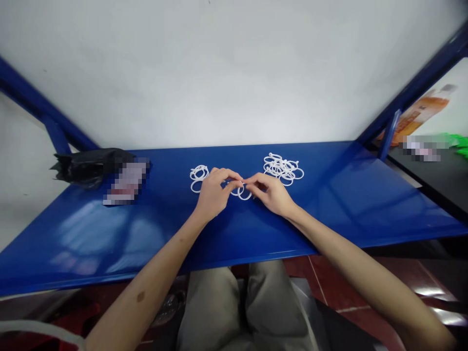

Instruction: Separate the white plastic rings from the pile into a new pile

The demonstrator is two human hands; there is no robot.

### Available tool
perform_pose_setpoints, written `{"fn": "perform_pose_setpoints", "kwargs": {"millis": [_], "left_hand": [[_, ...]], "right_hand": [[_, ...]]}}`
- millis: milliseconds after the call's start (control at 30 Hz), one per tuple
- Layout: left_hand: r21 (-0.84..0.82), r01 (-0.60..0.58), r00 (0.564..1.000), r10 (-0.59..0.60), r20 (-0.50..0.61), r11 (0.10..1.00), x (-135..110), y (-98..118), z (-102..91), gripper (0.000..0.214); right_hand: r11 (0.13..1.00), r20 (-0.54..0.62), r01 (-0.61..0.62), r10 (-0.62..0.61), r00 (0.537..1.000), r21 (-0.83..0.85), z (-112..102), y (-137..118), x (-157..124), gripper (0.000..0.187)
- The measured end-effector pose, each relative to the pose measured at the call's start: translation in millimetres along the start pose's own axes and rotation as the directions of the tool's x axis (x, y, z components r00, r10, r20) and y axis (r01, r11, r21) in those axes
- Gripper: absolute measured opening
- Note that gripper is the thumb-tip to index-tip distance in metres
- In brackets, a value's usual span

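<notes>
Over the middle of the blue table (234, 243), my left hand (215, 192) and my right hand (271, 194) meet fingertip to fingertip. Both pinch the top of a thin white ring (244, 199), whose lower loop hangs in view; the exact gripped spot is covered by my fingers. Another white ring (234, 194) shows partly beside it, under my left fingers; whether the two are linked I cannot tell. A small cluster of white rings (199, 171) lies just left of my left hand. Beyond my right hand lies a larger loose pile of similar rings with small knobs (281, 168).
At the table's left are a black plastic bag (87, 168) and a blurred-out flat item (127, 183). Blue frame bars (389, 134) rise at both sides against a pale wall. An orange-labelled packet (424, 114) and something green (457, 142) are at far right.
</notes>
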State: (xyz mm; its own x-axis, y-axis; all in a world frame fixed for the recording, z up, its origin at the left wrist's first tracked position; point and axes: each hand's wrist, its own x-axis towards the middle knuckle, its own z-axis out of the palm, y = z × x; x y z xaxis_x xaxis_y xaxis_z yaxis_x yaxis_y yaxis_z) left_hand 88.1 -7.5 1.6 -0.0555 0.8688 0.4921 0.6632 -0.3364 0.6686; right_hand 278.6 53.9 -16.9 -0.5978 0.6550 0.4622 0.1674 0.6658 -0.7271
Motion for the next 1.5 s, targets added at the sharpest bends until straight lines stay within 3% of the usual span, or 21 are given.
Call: {"fn": "perform_pose_setpoints", "kwargs": {"millis": [300,433,533,600,700,833,967,1067,1167,1300,1400,1500], "left_hand": [[0.013,-0.037,0.998,0.036,0.044,0.999,-3.3,-2.0,0.0,0.012],[0.178,-0.107,0.993,0.095,0.074,0.978,-3.1,-6.3,8.1,0.012],[0.387,-0.142,0.989,0.118,0.084,0.911,-5.1,-9.2,12.0,0.028],[0.482,-0.144,0.989,0.11,0.099,0.864,-7.5,-11.8,12.1,0.042],[0.555,-0.152,0.986,0.089,0.14,0.818,-10.7,-15.8,10.8,0.056],[0.566,-0.186,0.975,0.078,0.209,0.804,-11.5,-16.7,10.3,0.049],[0.538,-0.222,0.964,0.1,0.246,0.813,-9.7,-11.0,10.0,0.055],[0.483,-0.236,0.961,0.127,0.247,0.843,-8.5,-6.0,9.6,0.064],[0.425,-0.27,0.957,0.193,0.217,0.864,-8.3,-2.4,9.8,0.067],[0.395,-0.312,0.948,0.258,0.185,0.864,-9.6,-0.2,10.9,0.068],[0.397,-0.341,0.939,0.289,0.187,0.852,-10.8,0.1,11.6,0.064],[0.362,-0.341,0.939,0.296,0.174,0.868,-11.4,0.2,11.8,0.061]], "right_hand": [[0.979,0.122,0.189,-0.18,0.976,-0.069,-10.0,-9.3,-2.6,0.02],[0.959,0.069,0.195,-0.184,0.98,-0.207,-13.0,-2.5,2.6,0.022],[0.927,-0.159,0.058,-0.124,0.979,-0.371,-26.2,8.8,7.7,0.021],[0.879,-0.328,-0.117,-0.048,0.943,-0.463,-41.2,18.9,8.6,0.021],[0.745,-0.475,-0.378,0.094,0.875,-0.549,-65.9,34.2,5.3,0.023],[0.557,-0.591,-0.594,0.213,0.778,-0.581,-85.7,46.2,-1.3,0.037],[0.49,-0.588,-0.651,0.303,0.75,-0.58,-89.2,49.5,-2.9,0.038],[0.56,-0.575,-0.575,0.203,0.793,-0.596,-87.2,47.2,-0.4,0.031],[0.729,-0.503,-0.359,0.023,0.864,-0.583,-77.7,34.8,3.3,0.023],[0.933,-0.205,-0.06,-0.015,0.979,-0.356,-49.5,8.4,4.6,0.023],[0.978,-0.031,0.007,-0.014,0.999,-0.211,-27.8,-2.9,2.5,0.025],[0.989,0.018,0.005,-0.002,1.0,-0.149,-17.2,-3.6,0.8,0.019]]}}
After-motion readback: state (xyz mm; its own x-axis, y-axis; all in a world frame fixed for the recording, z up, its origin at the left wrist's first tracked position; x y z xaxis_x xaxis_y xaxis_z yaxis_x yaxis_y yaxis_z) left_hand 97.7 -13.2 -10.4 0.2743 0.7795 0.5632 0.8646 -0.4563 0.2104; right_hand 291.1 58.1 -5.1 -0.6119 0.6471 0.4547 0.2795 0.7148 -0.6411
